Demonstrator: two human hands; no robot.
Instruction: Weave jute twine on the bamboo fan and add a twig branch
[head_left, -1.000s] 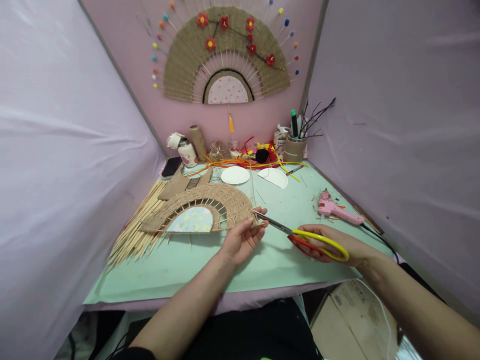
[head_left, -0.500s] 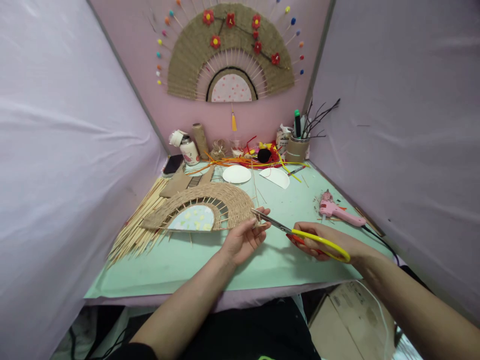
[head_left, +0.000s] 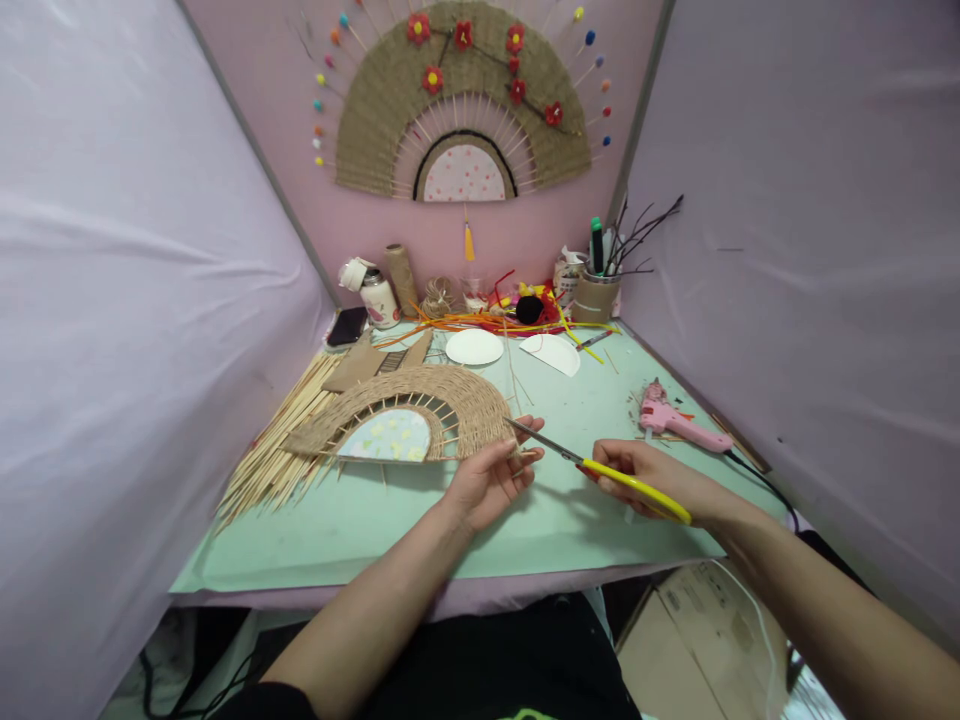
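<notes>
At the left of the bench [head_left: 570, 550], a spread of thin pale sticks [head_left: 277, 440] lies at a slant, with a dark phone [head_left: 347, 327] near its far end. Pieces of brown cardboard [head_left: 352, 368] come next, and behind them a white bottle [head_left: 379, 300] with its lid tipped aside, then a brown tube [head_left: 401, 280]. The woven fan [head_left: 420, 380] sits left of centre, its left end over the sticks, its pale patterned half-disc [head_left: 386, 435] in view. Just beyond it lies a white oval [head_left: 475, 347]. The left hand [head_left: 487, 485] has hold of the fan's right end, thumb on top, the other fingers loosely bent and reaching past the edge. There too are the tips of the scissors [head_left: 592, 466], blades close together; whether they touch the weave I cannot tell. The right hand [head_left: 645, 470] has its fingers curled round the scissors' handles, the yellow one uppermost. Furthest right, well apart from both hands, a pink glue gun [head_left: 682, 425] lies with its dark cord trailing off the bench
</notes>
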